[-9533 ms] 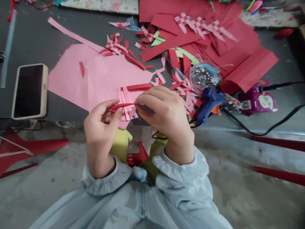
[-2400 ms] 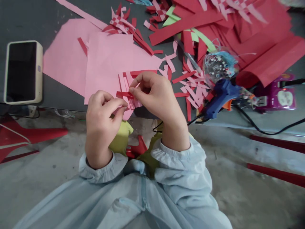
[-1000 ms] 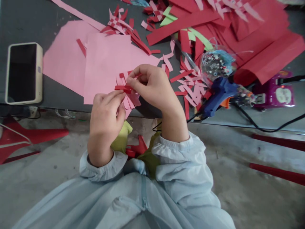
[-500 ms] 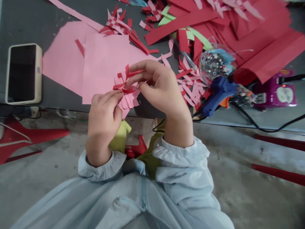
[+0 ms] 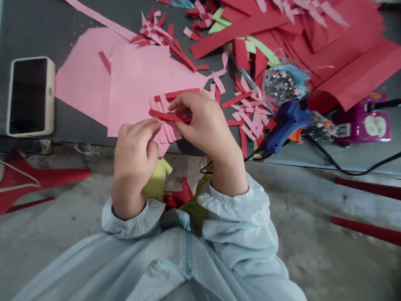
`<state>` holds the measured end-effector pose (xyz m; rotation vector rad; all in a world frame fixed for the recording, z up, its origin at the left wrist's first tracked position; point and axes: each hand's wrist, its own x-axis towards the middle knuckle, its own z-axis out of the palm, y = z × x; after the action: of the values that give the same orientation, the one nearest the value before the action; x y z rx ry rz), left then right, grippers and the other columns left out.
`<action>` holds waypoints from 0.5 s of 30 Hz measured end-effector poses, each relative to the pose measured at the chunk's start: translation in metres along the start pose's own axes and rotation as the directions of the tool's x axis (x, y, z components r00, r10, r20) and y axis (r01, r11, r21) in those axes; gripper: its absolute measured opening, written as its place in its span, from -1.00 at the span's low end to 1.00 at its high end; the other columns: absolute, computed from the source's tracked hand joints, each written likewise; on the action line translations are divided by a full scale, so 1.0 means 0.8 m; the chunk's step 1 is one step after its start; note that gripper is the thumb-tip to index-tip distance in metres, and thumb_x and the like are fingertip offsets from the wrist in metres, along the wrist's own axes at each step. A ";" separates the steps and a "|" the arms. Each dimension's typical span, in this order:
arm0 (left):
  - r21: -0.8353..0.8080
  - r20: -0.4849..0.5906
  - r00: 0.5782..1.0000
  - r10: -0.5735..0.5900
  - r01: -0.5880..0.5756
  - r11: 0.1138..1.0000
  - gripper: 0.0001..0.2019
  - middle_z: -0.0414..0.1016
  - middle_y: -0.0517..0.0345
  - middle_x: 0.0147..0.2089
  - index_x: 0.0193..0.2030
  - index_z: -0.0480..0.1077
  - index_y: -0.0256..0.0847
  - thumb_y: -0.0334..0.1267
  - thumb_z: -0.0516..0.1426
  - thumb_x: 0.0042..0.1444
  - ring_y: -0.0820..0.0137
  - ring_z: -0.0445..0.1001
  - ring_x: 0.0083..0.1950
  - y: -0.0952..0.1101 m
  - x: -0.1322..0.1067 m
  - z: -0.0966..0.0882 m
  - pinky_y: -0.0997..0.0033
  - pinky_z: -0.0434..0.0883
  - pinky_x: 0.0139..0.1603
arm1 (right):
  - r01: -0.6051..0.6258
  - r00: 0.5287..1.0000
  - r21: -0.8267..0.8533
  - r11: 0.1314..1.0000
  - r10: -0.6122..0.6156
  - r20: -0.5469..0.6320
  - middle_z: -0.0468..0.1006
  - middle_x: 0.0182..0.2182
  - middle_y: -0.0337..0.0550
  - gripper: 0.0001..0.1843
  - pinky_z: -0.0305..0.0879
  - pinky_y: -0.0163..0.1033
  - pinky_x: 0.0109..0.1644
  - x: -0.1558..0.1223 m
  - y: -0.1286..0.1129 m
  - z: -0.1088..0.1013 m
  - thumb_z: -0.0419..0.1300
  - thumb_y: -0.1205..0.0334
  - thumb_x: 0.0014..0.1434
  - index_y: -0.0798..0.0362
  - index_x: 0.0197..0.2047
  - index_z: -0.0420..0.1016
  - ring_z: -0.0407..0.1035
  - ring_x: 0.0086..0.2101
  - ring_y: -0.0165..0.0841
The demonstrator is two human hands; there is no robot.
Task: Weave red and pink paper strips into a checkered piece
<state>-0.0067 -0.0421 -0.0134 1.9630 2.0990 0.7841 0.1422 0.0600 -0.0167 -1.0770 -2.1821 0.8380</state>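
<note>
Near the table's front edge lies a pink paper piece cut into strips point(image 5: 162, 134), with red paper woven across it. My left hand point(image 5: 134, 146) is closed at its left side, fingertips pressed together on the paper beside the end of a red strip. A red paper strip point(image 5: 166, 116) runs across the pink strips, and my right hand point(image 5: 206, 123) pinches it between thumb and fingers. Another red strip point(image 5: 181, 94) crosses farther up, partly behind the right hand. My right fingertips are partly hidden by the hand itself.
Pink sheets point(image 5: 134, 75) lie under and beyond the work, and a phone point(image 5: 29, 97) sits at left. Right of my hands are paper scraps point(image 5: 250, 113), a bag of beads point(image 5: 283, 83), a blue glue gun point(image 5: 286, 123) and a purple power socket point(image 5: 365, 121). Red sheets point(image 5: 354, 62) are piled behind.
My right hand has shifted slightly left and lower. The red strips, bent and bunched under its fingers before, now lie straighter across the pink strips. My left hand has barely moved.
</note>
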 end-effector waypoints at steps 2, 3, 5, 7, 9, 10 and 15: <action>0.005 -0.016 1.000 0.005 -0.005 1.000 -0.62 0.59 0.24 0.13 0.02 0.52 -0.12 -0.48 0.01 0.17 0.20 0.49 0.10 0.000 0.000 0.000 0.13 0.39 0.18 | 0.001 1.000 0.009 1.000 -0.001 0.002 0.57 -0.27 -0.13 -0.91 0.36 -0.01 0.02 0.000 -0.001 0.000 0.23 0.30 0.18 -0.01 -0.20 0.48 0.39 -0.17 -0.21; 0.007 -0.017 1.000 0.010 -0.010 1.000 -0.62 0.59 0.24 0.13 0.02 0.52 -0.12 -0.49 0.01 0.17 0.20 0.49 0.09 0.000 0.000 0.000 0.14 0.40 0.17 | 0.001 1.000 0.017 1.000 -0.002 0.005 0.57 -0.26 -0.12 -0.91 0.36 -0.02 0.02 0.000 -0.002 -0.001 0.22 0.30 0.18 0.00 -0.20 0.49 0.39 -0.16 -0.22; 0.006 -0.022 1.000 0.016 -0.016 1.000 -0.63 0.60 0.22 0.12 0.00 0.51 -0.12 -0.49 0.02 0.17 0.20 0.50 0.08 0.000 0.000 0.000 0.15 0.41 0.16 | 0.006 1.000 0.039 0.999 -0.006 0.013 0.57 -0.24 -0.13 -0.90 0.37 -0.03 0.03 0.001 -0.003 -0.002 0.22 0.31 0.17 -0.01 -0.20 0.49 0.40 -0.14 -0.22; 0.008 -0.020 1.000 0.019 -0.019 1.000 -0.65 0.60 0.22 0.11 -0.01 0.51 -0.12 -0.49 0.03 0.18 0.20 0.50 0.08 0.000 -0.001 0.000 0.14 0.41 0.16 | 0.010 1.000 0.062 0.998 -0.011 0.018 0.57 -0.25 -0.15 -0.91 0.37 -0.05 0.04 0.002 -0.005 -0.004 0.21 0.32 0.18 -0.01 -0.22 0.48 0.41 -0.13 -0.24; 0.015 -0.008 1.000 0.017 -0.017 1.000 -0.66 0.60 0.28 0.11 -0.02 0.50 -0.07 -0.48 0.03 0.20 0.21 0.50 0.08 0.000 -0.001 -0.001 0.13 0.41 0.17 | 0.014 1.000 0.087 0.996 -0.016 0.022 0.57 -0.29 -0.17 -0.92 0.37 -0.07 0.06 0.003 -0.007 -0.005 0.18 0.33 0.20 -0.01 -0.24 0.48 0.42 -0.16 -0.26; 0.017 -0.009 1.000 0.016 -0.016 1.000 -0.66 0.60 0.30 0.11 -0.02 0.49 -0.05 -0.47 0.02 0.21 0.22 0.50 0.07 0.000 -0.001 -0.001 0.13 0.41 0.17 | 0.013 1.000 0.099 0.995 -0.016 0.026 0.57 -0.29 -0.18 -0.92 0.37 -0.07 0.08 0.004 -0.009 -0.007 0.17 0.33 0.22 -0.02 -0.24 0.47 0.43 -0.17 -0.27; 0.006 -0.004 1.000 0.023 -0.023 1.000 -0.70 0.60 0.28 0.11 -0.02 0.48 -0.03 -0.43 0.02 0.24 0.24 0.50 0.08 0.001 -0.001 -0.003 0.14 0.41 0.17 | -0.030 0.998 0.149 0.988 0.022 0.056 0.58 -0.25 -0.17 -0.93 0.43 -0.09 0.06 0.003 -0.013 -0.012 0.17 0.28 0.23 -0.09 -0.23 0.46 0.46 -0.11 -0.24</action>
<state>-0.0066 -0.0435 -0.0113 1.9943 2.0867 0.7872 0.1428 0.0594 -0.0020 -1.0205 -2.1150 1.0367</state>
